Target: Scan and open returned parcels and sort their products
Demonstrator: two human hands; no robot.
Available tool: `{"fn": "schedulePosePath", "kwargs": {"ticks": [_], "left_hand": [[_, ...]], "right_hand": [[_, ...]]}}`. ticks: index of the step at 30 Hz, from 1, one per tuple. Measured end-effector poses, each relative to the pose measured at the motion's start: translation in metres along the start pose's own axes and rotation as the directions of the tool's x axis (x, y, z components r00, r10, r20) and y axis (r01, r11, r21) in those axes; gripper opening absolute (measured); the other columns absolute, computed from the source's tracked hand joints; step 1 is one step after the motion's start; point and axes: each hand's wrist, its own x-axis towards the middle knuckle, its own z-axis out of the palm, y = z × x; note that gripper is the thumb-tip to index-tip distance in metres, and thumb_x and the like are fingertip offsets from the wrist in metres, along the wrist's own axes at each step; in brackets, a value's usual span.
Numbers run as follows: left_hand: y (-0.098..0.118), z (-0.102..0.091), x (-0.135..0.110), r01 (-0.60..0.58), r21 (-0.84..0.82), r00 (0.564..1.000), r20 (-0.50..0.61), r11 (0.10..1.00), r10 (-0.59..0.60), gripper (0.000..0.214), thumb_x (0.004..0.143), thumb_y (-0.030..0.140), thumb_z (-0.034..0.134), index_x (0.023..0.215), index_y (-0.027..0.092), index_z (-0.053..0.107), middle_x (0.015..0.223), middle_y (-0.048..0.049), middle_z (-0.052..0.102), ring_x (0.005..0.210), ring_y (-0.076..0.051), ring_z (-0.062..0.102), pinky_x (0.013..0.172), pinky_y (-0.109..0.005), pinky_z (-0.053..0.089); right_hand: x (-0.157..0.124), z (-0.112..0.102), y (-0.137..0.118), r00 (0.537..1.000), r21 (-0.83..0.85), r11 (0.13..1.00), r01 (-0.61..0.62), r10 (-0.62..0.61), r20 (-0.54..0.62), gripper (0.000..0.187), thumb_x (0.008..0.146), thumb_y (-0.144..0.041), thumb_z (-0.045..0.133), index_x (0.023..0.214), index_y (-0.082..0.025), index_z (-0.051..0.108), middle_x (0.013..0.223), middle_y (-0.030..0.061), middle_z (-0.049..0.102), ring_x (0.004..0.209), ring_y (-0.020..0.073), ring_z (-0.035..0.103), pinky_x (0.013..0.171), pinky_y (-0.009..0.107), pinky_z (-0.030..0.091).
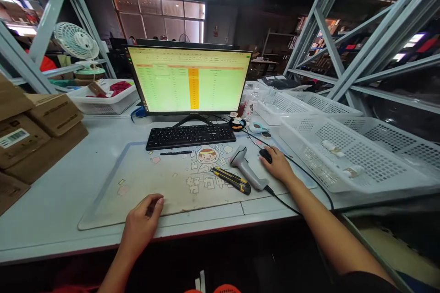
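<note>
My right hand (pixel 277 165) rests over a black computer mouse (pixel 266 155) on the right of the desk mat, fingers closed around it. At the front edge of the pale printed desk mat (pixel 137 178) lies my left hand (pixel 143 217), its fingers curled in toward the thumb and nothing visible in them. A grey barcode scanner (pixel 248 170) lies between the hands, nearer the right one. Beside it is a yellow and black utility knife (pixel 231 179). A black pen (pixel 176 152) lies below the black keyboard (pixel 190 135). The monitor (pixel 165 82) displays a spreadsheet with one orange column.
Cardboard boxes (pixel 37 132) are stacked at the left. White plastic baskets (pixel 371 155) line the right, some holding small items. Another white basket (pixel 106 100) with red packages stands at the back left, near a fan (pixel 76 41). A tape roll (pixel 256 127) and bottle (pixel 252 104) stand beside the monitor.
</note>
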Motion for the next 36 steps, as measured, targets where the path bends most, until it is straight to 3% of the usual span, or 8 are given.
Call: {"fn": "schedulePosePath", "kwargs": {"ticks": [7,12,17,23,30,33,36], "left_hand": [[0.001,-0.003,0.001,0.018,0.016,1.0,0.022,1.0,-0.018,0.039,0.093,0.059,0.058,0.09,0.025,0.076,0.084,0.0002,0.079,0.071,-0.019,0.073,0.07,-0.026,0.058],[0.004,-0.003,0.002,0.044,0.0,0.999,0.028,0.999,-0.044,0.038,0.093,0.057,0.057,0.091,0.024,0.075,0.085,-0.0016,0.079,0.071,-0.02,0.072,0.07,-0.028,0.058],[0.007,0.001,0.002,0.059,-0.071,0.998,0.032,0.996,-0.057,0.035,0.096,0.052,0.055,0.091,0.023,0.074,0.086,-0.0031,0.078,0.078,-0.021,0.074,0.073,-0.03,0.057],[0.014,-0.004,0.002,0.094,-0.101,0.995,0.027,0.99,-0.091,0.033,0.096,0.048,0.051,0.09,0.022,0.071,0.084,-0.0036,0.077,0.079,-0.021,0.072,0.076,-0.033,0.055],[0.022,-0.008,-0.003,0.101,-0.124,0.995,0.036,0.987,-0.097,0.037,0.093,0.052,0.051,0.088,0.022,0.072,0.084,-0.004,0.077,0.078,-0.022,0.072,0.077,-0.033,0.057],[0.021,-0.011,-0.003,0.122,-0.138,0.986,0.132,0.983,-0.104,0.042,0.09,0.06,0.054,0.086,0.024,0.075,0.087,-0.0039,0.079,0.082,-0.024,0.075,0.079,-0.033,0.061],[-0.003,-0.02,0.014,0.105,-0.109,0.944,0.323,0.989,-0.064,0.044,0.087,0.068,0.056,0.088,0.03,0.079,0.092,-0.0022,0.081,0.088,-0.027,0.078,0.081,-0.035,0.065]], "right_hand": [[-0.007,0.002,0.002,0.999,0.022,0.999,-0.04,0.041,-0.035,0.057,0.095,-0.043,0.052,0.146,-0.02,0.061,0.15,0.0161,0.057,0.134,0.0354,0.058,0.11,0.052,0.053],[-0.009,0.0,0.0,0.997,0.073,0.997,0.024,-0.019,-0.076,0.052,0.094,-0.04,0.052,0.141,-0.02,0.064,0.144,0.0146,0.062,0.13,0.0315,0.061,0.111,0.047,0.053],[-0.009,0.006,0.007,0.972,0.082,0.992,0.094,-0.073,-0.225,0.05,0.095,-0.048,0.05,0.135,-0.022,0.066,0.134,0.0152,0.066,0.12,0.0346,0.066,0.103,0.052,0.056],[0.001,0.016,0.021,0.964,0.075,0.985,0.155,-0.134,-0.229,0.048,0.093,-0.055,0.048,0.127,-0.028,0.069,0.127,0.0129,0.069,0.114,0.0363,0.069,0.096,0.053,0.06],[0.002,0.016,0.016,0.971,0.086,0.987,0.133,-0.112,-0.213,0.052,0.092,-0.056,0.047,0.123,-0.022,0.071,0.127,0.0155,0.069,0.114,0.0369,0.068,0.1,0.056,0.058],[-0.007,0.01,0.009,0.975,0.106,0.987,0.125,-0.102,-0.197,0.048,0.092,-0.05,0.048,0.123,-0.021,0.07,0.127,0.0159,0.07,0.116,0.0351,0.068,0.103,0.055,0.057],[-0.001,-0.008,0.008,0.975,0.094,0.983,0.156,-0.138,-0.175,0.048,0.094,-0.051,0.051,0.125,-0.019,0.069,0.127,0.0177,0.071,0.12,0.0354,0.066,0.108,0.054,0.053]]}}
